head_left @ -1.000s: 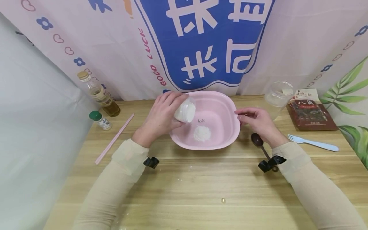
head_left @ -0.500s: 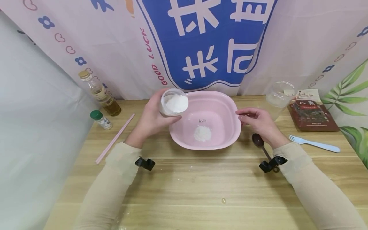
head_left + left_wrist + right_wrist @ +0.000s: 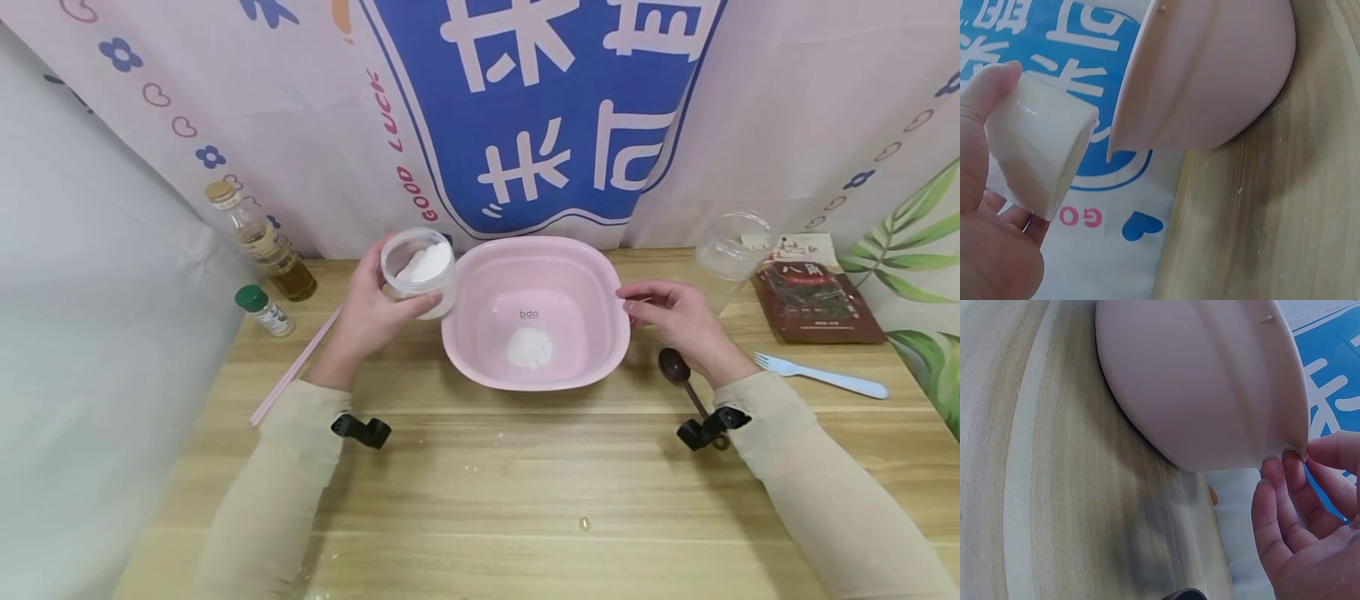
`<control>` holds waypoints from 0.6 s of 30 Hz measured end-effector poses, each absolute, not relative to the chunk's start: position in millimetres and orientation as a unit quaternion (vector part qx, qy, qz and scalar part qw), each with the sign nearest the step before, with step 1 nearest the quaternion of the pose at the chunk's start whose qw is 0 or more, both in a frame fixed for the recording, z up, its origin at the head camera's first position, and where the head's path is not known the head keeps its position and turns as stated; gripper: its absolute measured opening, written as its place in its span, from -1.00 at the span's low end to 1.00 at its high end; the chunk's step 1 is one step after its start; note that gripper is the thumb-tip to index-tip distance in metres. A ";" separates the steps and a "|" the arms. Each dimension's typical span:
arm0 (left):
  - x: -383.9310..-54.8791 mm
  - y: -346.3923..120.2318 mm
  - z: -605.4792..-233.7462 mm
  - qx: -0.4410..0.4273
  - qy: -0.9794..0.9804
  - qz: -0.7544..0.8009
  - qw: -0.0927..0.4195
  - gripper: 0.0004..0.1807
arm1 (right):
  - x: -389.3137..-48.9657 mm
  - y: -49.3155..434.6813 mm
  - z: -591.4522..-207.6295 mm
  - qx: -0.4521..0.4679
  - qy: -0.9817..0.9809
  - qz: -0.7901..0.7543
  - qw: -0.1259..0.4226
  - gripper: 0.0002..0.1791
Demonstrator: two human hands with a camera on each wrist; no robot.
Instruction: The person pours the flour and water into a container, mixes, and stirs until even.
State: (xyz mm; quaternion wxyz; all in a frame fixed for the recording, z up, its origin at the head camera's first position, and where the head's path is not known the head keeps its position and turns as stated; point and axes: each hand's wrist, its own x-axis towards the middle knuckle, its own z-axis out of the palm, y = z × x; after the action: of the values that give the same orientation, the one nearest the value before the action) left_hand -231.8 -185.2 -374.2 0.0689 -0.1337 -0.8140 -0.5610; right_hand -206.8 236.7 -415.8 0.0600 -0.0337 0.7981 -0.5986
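My left hand [image 3: 367,310] grips a clear plastic jar [image 3: 420,275] part full of white powder, just off the left side of a pink basin [image 3: 577,367]. In the left wrist view the thumb and fingers wrap around the jar [image 3: 1038,144], which is held up off the table. A small heap of white powder [image 3: 529,347] lies on the basin's floor. At the basin's right rim, my right hand [image 3: 678,321] pinches the edge between thumb and fingers. The right wrist view shows those fingers [image 3: 1297,487] against the basin's outer wall [image 3: 1197,394].
Left stand an oil bottle [image 3: 273,258], a green-capped shaker [image 3: 264,311] and pink chopsticks [image 3: 296,367]. To the right are a clear container [image 3: 723,258], a brown spice packet [image 3: 817,300], a blue fork [image 3: 825,375] and a dark spoon [image 3: 675,367]. A printed cloth [image 3: 337,167] hangs behind.
My left hand has turned the jar from tipped over the basin to nearly upright and moved it left, away from the basin. My right hand stays on the rim.
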 end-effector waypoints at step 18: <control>-227.8 -227.0 -393.5 -0.005 -0.789 -0.615 0.009 -0.11 | -209.3 237.8 -417.1 -0.029 0.803 -0.592 0.066 -0.59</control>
State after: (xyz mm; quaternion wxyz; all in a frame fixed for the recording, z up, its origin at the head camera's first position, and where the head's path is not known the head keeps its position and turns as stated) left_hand -227.8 -227.0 -393.5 0.0090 -0.0051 -0.7886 -0.6148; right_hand -209.3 237.8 -417.1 0.0658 -0.0286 0.8029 -0.5918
